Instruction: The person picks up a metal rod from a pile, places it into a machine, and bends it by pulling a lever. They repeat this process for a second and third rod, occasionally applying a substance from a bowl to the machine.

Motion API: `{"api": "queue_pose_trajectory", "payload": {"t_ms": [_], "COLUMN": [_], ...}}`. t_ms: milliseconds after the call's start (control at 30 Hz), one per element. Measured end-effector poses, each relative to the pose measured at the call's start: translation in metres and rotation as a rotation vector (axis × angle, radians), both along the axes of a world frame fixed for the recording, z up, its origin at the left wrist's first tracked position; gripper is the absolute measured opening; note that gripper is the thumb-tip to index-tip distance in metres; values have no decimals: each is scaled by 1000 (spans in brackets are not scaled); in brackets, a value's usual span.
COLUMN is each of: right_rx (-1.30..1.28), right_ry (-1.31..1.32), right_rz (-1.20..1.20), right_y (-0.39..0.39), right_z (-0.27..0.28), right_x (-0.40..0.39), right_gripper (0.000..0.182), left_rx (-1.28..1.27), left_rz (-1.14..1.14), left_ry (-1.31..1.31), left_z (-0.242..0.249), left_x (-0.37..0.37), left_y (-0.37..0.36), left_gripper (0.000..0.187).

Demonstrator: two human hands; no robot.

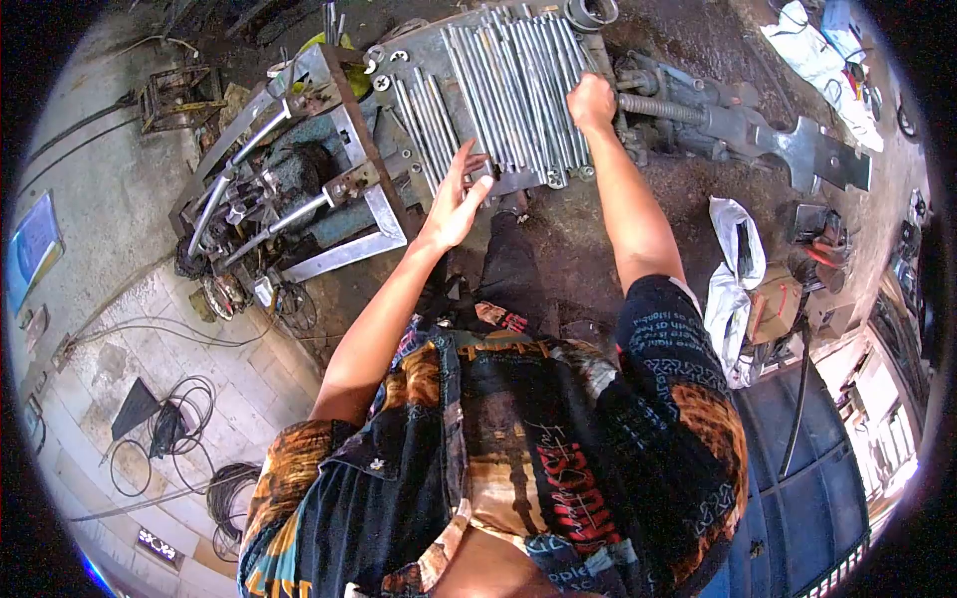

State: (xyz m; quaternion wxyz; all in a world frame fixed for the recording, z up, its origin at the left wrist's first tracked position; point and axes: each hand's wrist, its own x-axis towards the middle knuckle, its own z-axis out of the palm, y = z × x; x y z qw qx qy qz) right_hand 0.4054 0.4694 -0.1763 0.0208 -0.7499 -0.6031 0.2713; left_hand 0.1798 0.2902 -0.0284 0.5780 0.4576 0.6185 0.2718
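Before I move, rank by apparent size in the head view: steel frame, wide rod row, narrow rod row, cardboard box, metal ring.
1. Steel frame
2. Wide rod row
3. Narrow rod row and cardboard box: too alike to rank
4. Metal ring, cut by the image edge

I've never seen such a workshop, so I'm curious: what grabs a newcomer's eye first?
Probably the wide row of metal rods, side by side at the top middle, with the open left hand near its lower edge and the closed right hand at its right. Then the boldly patterned shirt below, and the metal frame to the left.
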Motion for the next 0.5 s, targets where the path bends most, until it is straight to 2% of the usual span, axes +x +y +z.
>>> {"api": "queue_pose_trajectory", "payload": {"t_ms": [167,233,300,367,500], "right_rx": [57,169,146,324,146], "right_ry": [86,101,101,332,592], "right_rz": [-36,-55,-41,-45,-66], "right_y": [-5,-13,-30,-47,-106], "right_z": [-4,5,12,16,35], "right_x": [-3,-12,-29,-44,-97], "right_gripper": [28,32,33,32,27], "left_rx": [-5,1,8,15,81], "left_rz": [29,35,68,91,194], "left_ry": [2,4,-11,58,56], "left_z": [-2,-5,-6,-8,-5], "left_x": [-9,-15,-27,-39,-81], "left_y": [-3,-4,-12,-14,-29], "left_gripper": [77,76,77,80,76]}}
